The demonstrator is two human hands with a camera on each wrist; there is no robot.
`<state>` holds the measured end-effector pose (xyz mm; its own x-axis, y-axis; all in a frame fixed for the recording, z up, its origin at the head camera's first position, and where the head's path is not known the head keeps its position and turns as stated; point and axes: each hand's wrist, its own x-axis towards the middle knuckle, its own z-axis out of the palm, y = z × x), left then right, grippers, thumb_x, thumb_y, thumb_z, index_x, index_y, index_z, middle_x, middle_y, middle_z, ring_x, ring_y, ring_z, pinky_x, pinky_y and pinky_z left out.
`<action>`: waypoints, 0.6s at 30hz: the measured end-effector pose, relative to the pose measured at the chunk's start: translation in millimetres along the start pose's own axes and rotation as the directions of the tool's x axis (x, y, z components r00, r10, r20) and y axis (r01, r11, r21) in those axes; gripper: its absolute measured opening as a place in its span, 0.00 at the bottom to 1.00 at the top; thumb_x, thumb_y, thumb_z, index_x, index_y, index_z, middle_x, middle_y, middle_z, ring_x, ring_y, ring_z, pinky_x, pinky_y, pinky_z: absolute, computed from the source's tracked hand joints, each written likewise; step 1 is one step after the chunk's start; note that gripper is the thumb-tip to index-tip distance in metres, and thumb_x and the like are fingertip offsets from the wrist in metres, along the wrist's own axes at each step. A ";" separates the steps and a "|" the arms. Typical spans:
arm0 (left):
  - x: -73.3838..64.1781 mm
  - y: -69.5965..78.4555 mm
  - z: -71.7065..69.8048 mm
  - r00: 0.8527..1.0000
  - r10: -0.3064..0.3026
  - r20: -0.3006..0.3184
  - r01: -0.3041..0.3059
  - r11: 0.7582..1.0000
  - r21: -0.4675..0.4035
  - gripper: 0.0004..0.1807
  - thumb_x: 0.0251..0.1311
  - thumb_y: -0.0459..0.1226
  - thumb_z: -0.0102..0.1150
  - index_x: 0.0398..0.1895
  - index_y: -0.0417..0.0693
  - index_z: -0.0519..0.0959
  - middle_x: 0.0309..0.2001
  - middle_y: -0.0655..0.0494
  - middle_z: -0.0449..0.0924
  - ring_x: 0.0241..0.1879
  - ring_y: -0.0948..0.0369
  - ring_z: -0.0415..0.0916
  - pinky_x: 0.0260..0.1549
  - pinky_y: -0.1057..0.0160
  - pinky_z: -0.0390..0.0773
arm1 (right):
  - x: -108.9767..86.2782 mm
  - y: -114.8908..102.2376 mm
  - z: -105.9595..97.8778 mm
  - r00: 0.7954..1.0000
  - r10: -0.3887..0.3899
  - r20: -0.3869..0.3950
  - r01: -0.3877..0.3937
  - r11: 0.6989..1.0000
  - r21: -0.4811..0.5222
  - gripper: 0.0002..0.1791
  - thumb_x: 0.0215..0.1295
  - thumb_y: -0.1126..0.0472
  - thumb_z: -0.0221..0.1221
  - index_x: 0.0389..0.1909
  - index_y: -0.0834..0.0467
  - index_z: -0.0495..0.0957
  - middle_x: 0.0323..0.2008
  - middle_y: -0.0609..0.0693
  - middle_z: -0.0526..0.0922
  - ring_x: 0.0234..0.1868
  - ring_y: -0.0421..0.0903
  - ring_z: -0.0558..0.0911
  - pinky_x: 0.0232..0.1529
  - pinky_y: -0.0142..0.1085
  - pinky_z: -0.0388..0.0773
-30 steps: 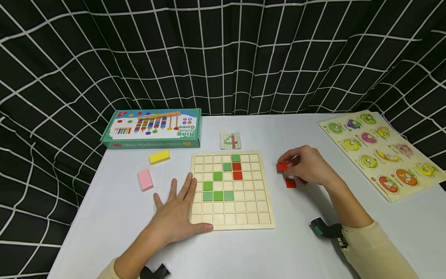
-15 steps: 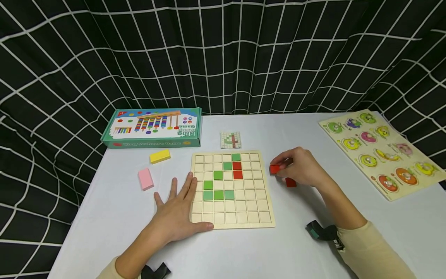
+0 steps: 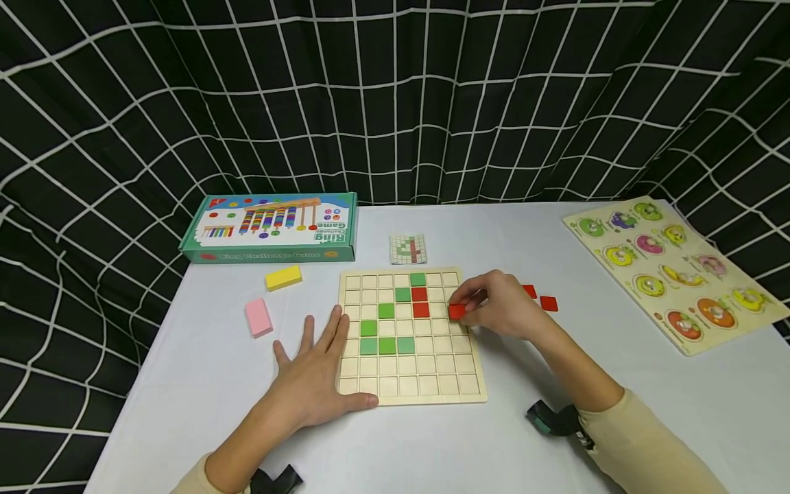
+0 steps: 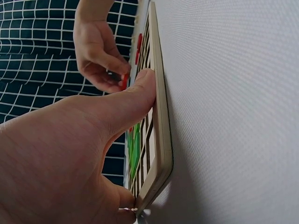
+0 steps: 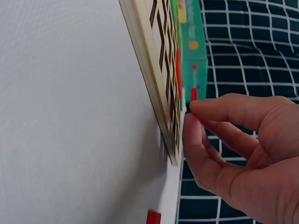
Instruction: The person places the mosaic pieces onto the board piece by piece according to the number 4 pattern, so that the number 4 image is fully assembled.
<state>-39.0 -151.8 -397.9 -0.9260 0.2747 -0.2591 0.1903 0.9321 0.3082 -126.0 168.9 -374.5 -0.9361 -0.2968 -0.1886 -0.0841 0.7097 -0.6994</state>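
My right hand (image 3: 503, 312) pinches a small red square tile (image 3: 457, 311) between thumb and fingers, over the right side of a wooden grid board (image 3: 438, 386). In the right wrist view the edge of this red tile (image 5: 194, 94) sticks up from the fingertips, apart from the board surface. My left hand (image 3: 308, 387) lies with fingers spread at the board's left edge, its thumb (image 4: 142, 88) pressing on the front rim. Several green tiles (image 3: 387, 345) form a slanted line and a row in the grid. Two red tiles (image 3: 421, 310) sit below the topmost green one.
Loose red tiles (image 3: 548, 303) lie right of the board, partly behind the right hand. A small printed grid card (image 3: 408, 249) lies beyond the board. Back left are a green game box (image 3: 271, 230), a yellow block (image 3: 283, 278) and a pink block (image 3: 258, 318). A fruit-picture board (image 3: 654, 285) lies right.
My right hand has picked up a red tile from the table and carried it left, over the board. The left hand keeps its place.
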 end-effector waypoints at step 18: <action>0.8 -1.0 0.4 1.000 0.006 -0.009 -0.006 1.000 -0.007 0.73 0.45 0.74 0.69 0.85 0.45 0.47 0.86 0.54 0.35 0.81 0.31 0.38 0.57 0.09 0.44 | 11.8 -26.0 25.8 0.995 -0.072 0.064 0.072 0.997 0.005 0.13 0.52 0.74 0.71 0.37 0.56 0.88 0.32 0.48 0.86 0.33 0.43 0.80 0.39 0.35 0.80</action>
<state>-39.8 -152.5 -398.7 -0.9275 0.2786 -0.2493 0.1939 0.9286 0.3163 -126.1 130.5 -376.3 -0.9039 -0.3872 -0.1816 -0.1491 0.6833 -0.7148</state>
